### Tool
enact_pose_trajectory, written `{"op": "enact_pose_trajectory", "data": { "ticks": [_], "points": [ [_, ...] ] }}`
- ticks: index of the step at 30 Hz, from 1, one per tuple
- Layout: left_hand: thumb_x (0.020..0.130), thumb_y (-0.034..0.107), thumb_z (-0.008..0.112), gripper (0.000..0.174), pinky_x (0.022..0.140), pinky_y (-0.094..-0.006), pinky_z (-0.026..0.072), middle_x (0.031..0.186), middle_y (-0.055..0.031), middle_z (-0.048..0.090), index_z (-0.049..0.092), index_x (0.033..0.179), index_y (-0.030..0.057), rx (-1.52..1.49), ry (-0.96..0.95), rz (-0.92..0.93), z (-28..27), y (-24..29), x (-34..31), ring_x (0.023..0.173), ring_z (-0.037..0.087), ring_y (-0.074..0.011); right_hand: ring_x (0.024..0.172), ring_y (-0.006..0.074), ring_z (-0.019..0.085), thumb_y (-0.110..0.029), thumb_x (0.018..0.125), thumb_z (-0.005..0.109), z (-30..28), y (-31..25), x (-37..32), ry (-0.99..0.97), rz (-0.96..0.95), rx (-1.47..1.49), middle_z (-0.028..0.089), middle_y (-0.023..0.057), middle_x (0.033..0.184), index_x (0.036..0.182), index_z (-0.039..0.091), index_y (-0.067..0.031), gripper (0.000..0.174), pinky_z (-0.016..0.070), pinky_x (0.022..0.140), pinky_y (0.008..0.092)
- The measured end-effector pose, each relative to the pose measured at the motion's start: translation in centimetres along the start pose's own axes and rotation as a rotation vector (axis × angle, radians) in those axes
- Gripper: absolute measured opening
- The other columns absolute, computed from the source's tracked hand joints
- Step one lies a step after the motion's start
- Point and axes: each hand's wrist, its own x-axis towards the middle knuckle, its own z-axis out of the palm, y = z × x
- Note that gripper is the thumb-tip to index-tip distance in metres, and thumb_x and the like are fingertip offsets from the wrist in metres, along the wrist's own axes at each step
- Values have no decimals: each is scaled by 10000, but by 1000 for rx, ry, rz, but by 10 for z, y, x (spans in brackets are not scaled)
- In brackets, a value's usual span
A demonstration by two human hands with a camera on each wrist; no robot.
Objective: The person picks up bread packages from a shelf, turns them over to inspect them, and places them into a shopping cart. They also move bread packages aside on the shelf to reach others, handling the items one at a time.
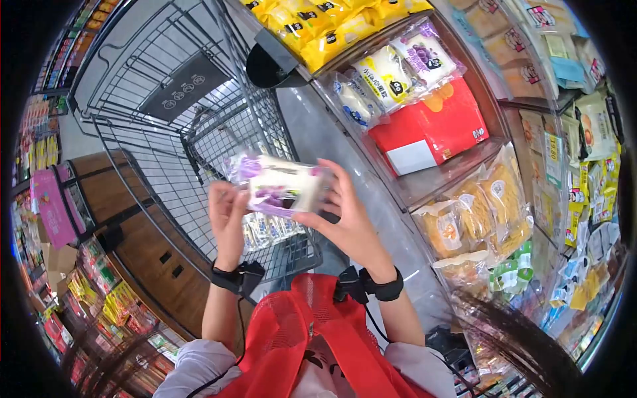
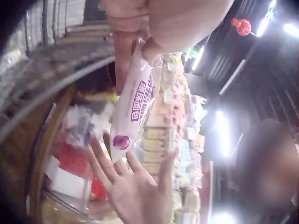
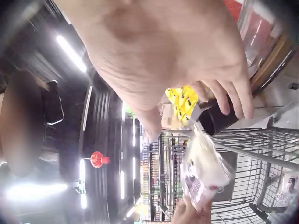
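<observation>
A clear-wrapped white bread pack with purple print (image 1: pixel 282 186) is held up over the shopping cart (image 1: pixel 126 192). My left hand (image 1: pixel 227 215) pinches its left end between thumb and fingers, as the left wrist view shows at the pack (image 2: pixel 133 112). Spread fingers and a facing palm mark my right hand (image 1: pixel 348 222) at the pack's other end. In the right wrist view the right hand (image 3: pixel 163 51) has its fingers apart, with a gap to the pack (image 3: pixel 204 168). Several similar wrapped packs (image 1: pixel 269 232) lie at the bottom of the cart.
To the right, a display bin holds a red box (image 1: pixel 441 126), wrapped bread packs (image 1: pixel 385 79) and yellow bags (image 1: pixel 338 30). Nearer are bagged golden pastries (image 1: pixel 474 212). A black cup-shaped holder (image 1: pixel 269 66) juts out beside the cart. Wooden shelving (image 1: pixel 142 265) stands left.
</observation>
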Motion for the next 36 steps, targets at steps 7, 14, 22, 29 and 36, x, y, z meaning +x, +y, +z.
{"op": "enact_pose_trajectory", "data": {
  "ticks": [7,14,22,29,36],
  "points": [
    [979,135,408,277,914,-302,412,1281,-111,499,396,1226,12,87,-269,288,126,47,65,1111,540,-188,976,121,581,-95,887,606,-68,-59,60,426,-149,399,583,81,1149,1244,457,19,403,469,831,256],
    [808,-38,521,575,955,-379,430,1379,-215,389,377,1345,109,773,-550,946,229,33,143,1163,505,-330,896,159,588,-260,823,699,-160,-36,181,773,-506,-198,635,97,988,1068,568,48,415,447,775,292],
    [772,-70,491,763,960,-403,441,1442,-237,279,227,1451,156,1015,-485,971,262,6,173,1294,366,-357,844,236,575,-211,764,762,-156,-29,166,946,-377,-352,510,185,1056,1133,426,71,573,486,743,326],
    [795,-84,466,492,921,-345,448,1242,-168,529,464,1273,31,648,-477,823,204,48,158,1144,522,-294,839,234,580,-163,770,748,-153,-20,149,862,-253,-319,537,175,1015,1148,409,24,541,491,750,335],
    [810,-92,413,193,764,-253,433,861,-56,600,573,884,-14,400,308,635,3,20,127,803,545,-117,931,233,596,-260,779,750,-151,-15,137,836,-193,-401,550,172,1088,1185,432,15,584,495,792,333]
  ]
}}
